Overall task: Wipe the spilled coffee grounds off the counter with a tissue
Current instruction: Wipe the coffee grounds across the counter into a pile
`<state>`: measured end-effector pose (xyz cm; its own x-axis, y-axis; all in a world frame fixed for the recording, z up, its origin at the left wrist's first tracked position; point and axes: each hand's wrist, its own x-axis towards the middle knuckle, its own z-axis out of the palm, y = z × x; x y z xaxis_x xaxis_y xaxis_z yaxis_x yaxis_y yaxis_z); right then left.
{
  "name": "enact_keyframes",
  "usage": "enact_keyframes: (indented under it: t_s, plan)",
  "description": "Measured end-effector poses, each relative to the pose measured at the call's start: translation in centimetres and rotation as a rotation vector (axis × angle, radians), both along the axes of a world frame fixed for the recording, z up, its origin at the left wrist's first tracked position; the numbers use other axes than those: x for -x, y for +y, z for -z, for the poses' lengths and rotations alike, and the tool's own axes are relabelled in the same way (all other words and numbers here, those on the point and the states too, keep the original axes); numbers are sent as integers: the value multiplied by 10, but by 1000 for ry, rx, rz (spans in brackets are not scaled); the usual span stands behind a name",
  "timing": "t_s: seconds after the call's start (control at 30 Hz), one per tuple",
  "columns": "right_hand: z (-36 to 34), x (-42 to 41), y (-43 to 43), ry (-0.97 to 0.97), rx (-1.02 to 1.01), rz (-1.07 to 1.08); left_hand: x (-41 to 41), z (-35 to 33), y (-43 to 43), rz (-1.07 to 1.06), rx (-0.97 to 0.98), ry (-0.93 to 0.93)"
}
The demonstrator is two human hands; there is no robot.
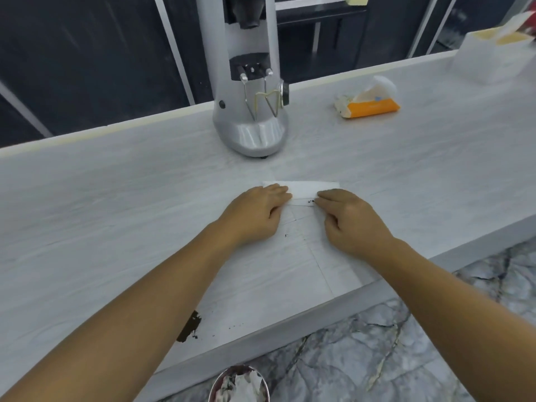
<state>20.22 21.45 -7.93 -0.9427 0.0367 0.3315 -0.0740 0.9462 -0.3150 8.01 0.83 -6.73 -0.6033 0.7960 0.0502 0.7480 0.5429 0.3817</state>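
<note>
Centrally on the pale, streaked counter (116, 184) lies one thin square white tissue (304, 250), its far edge folded. Two hands, left hand (255, 213) and right hand (348, 219), press it, fingertips nearly meeting. One dark coffee grounds smear (190, 326) sits nearer; one rounded metal grinder (249, 132) stands behind.

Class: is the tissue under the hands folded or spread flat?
Partly folded: the tissue has its far edge doubled over, left hand and right hand pressing.

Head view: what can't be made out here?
Coffee grounds at the near counter edge: left forearm covers part of the pile.
Right hand on the tissue: pinching or pressing unclear, knuckles hide the contact.
Bin below the counter: cut off by the bottom edge.
White box far right: blurred.
</note>
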Motion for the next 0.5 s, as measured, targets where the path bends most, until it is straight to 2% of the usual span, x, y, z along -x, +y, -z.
enact_keyframes:
  t_s: [0.1,0.27,0.37,0.5]
  plan:
    - [1,5,8,-22,-21,11,8,-1,2,-22,-9,16]
    - [-2,5,11,-173,-34,14,18,9,-2,-40,-56,-1]
    - [-8,2,3,-173,-86,11,20,14,-12,13,-33,-72]
    - [-5,-9,-17,-204,-118,55,16,9,-23,72,-51,-64]
